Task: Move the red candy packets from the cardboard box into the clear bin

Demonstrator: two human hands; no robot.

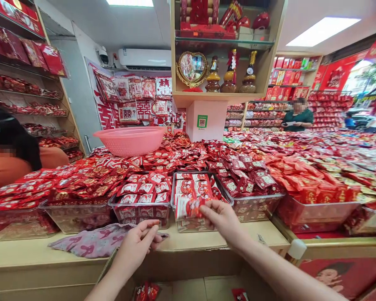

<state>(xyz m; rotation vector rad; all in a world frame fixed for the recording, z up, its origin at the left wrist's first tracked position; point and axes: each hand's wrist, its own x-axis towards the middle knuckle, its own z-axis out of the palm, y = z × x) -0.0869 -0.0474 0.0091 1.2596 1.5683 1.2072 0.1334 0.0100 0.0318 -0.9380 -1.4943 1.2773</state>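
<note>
My right hand [217, 215] pinches a small red-and-white wrapped packet [188, 207] between thumb and fingers. It is over the front of a clear plastic bin [183, 226], where similar packets lie in rows. My left hand [142, 238] hangs lower and to the left, fingers loosely curled and apart, with nothing seen in it. Beside it on the counter lies a pinkish patterned cloth [92, 241]. Below both hands is a cardboard box [188, 288] with a few red packets [148, 291] at its bottom.
More clear bins heaped with red packets line the counter, among them one with white-faced packets [146, 188] and one with dark red packets [247, 177]. A pink plastic basket [130, 141] sits behind. One person [11, 146] is at the left, another [297, 117] far right.
</note>
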